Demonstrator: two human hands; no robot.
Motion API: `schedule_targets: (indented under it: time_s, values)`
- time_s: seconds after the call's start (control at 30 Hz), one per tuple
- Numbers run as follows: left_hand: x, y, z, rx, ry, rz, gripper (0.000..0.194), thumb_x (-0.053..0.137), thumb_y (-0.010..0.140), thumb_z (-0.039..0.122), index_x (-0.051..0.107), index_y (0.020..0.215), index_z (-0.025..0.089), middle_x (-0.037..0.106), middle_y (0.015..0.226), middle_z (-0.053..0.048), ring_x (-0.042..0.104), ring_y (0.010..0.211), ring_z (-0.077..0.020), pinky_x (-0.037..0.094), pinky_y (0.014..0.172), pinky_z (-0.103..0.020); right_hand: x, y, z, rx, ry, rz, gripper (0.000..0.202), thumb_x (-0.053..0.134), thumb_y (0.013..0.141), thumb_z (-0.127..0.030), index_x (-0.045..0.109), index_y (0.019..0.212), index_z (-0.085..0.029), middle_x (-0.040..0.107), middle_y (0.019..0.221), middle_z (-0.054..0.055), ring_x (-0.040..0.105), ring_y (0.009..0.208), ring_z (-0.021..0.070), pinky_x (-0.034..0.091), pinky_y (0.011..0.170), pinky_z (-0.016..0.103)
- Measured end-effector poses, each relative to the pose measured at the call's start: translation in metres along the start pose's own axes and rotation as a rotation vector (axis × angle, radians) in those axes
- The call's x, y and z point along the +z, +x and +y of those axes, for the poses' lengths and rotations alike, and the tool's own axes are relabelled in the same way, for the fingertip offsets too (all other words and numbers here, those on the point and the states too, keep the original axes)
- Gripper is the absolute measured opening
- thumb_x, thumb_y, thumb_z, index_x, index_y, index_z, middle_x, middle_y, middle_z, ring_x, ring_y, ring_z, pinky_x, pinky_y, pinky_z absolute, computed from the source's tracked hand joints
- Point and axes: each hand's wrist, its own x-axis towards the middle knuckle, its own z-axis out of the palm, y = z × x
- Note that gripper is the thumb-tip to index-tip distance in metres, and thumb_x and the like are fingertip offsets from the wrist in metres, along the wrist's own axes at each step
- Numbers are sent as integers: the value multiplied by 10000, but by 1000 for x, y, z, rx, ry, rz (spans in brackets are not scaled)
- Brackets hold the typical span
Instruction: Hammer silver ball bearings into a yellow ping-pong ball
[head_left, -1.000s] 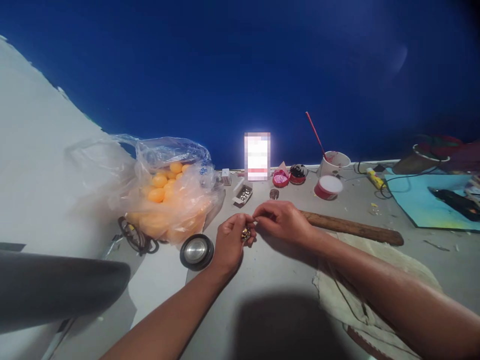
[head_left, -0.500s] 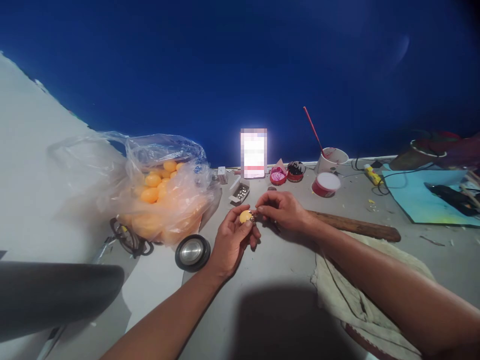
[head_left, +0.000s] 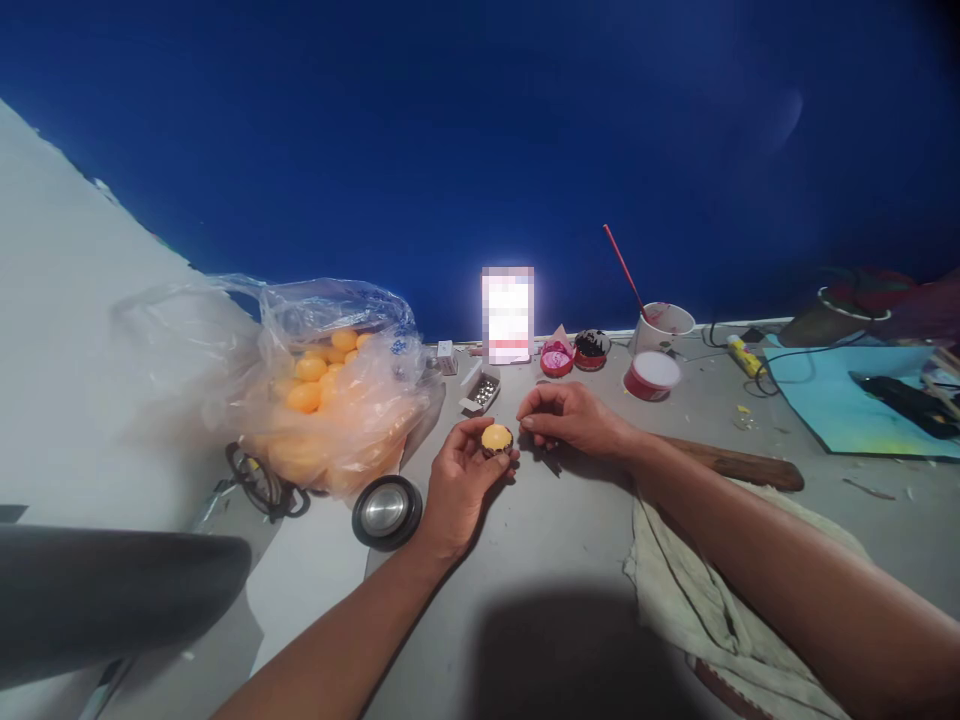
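Observation:
My left hand [head_left: 466, 478] is closed around a small yellow ball [head_left: 496, 438], holding it between thumb and fingers. The ball's smooth yellow top faces up, and a dark, jagged band rings its lower part. Just right of the ball, and apart from it, is my right hand [head_left: 562, 418]. Its thumb and forefinger are pinched together; whatever they hold, if anything, is too small to make out. Beyond the hands, a little white box [head_left: 481, 393] lies open with many small shiny metal pieces inside.
At left, a clear plastic bag [head_left: 352, 400] holds orange balls, with a round black-and-metal lid [head_left: 385, 511] nearby. Behind stand a lit phone [head_left: 508, 315], two small red tubs, a cup [head_left: 667, 322] and a white-lidded tub [head_left: 652, 376]. A wooden stick [head_left: 735, 464] and cloth [head_left: 720, 570] lie right.
The ball has been turned in my left hand so its yellow side faces up and the dark band sits lower. My right hand has drawn slightly away from it.

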Motion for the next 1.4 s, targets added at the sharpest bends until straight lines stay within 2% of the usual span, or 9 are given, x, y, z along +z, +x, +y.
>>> schedule_targets:
  time_s: [0.13,0.2,0.33,0.5,0.67,1.0,1.07,1.23,1.4]
  values:
    - [-1,0,-1,17,28,-12,542,888,694,244,622,1165,206,689,992,-15,714,817,-174,567,643,-269,-2,0,1,4,-12,-8,171,758,816,-318,703,875,-167,673,641,-8,604,559,97,472,521,205]
    - [-2,-1,-2,29,35,-31,551,887,710,251,648,1204,209,714,1007,-25,706,844,-166,566,696,-265,-3,1,2,6,-13,-12,179,768,817,-319,708,883,-164,676,644,-6,609,565,98,484,530,207]
    - [-6,0,-4,96,80,-66,432,807,838,378,721,1215,185,739,1035,-60,677,812,-140,559,796,-293,-4,1,3,-7,2,-21,186,776,828,-322,714,895,-160,688,666,4,620,579,100,501,541,210]
    - [-7,3,-6,93,64,-12,505,830,811,371,680,1259,195,739,1083,-76,700,802,-168,574,739,-317,-5,0,0,-12,3,-44,168,773,833,-306,711,883,-158,669,643,-7,603,569,96,489,531,208]
    - [-5,2,-3,60,111,-59,488,773,855,407,649,1244,139,745,917,-84,711,752,-199,577,678,-330,-5,-2,-5,-17,30,-69,164,770,821,-300,709,868,-155,649,634,-15,577,569,95,469,523,207]
    - [-5,1,-3,89,26,-66,387,816,828,344,682,1155,188,734,1019,-64,697,857,-186,565,719,-305,-6,-3,-6,-8,51,-107,188,801,813,-317,720,867,-156,693,679,18,594,588,105,458,530,212]
    - [-5,1,-2,74,11,-63,404,820,822,342,680,1169,189,725,1051,-67,692,864,-185,562,723,-306,-6,-2,-2,-6,137,-70,215,829,799,-329,718,873,-161,687,678,10,589,577,101,461,526,210]
    - [-3,0,0,45,-2,-27,457,864,755,276,698,1171,184,716,1100,-63,662,913,-158,557,831,-298,-13,4,4,-57,605,158,282,903,725,-310,687,852,-180,653,753,-23,492,533,47,398,477,167]
    - [-2,0,1,14,-2,-9,470,894,709,265,703,1133,193,715,1117,-56,666,955,-159,558,833,-274,-17,6,1,-69,745,144,270,902,702,-234,684,845,-165,628,782,-15,443,548,41,376,481,164]
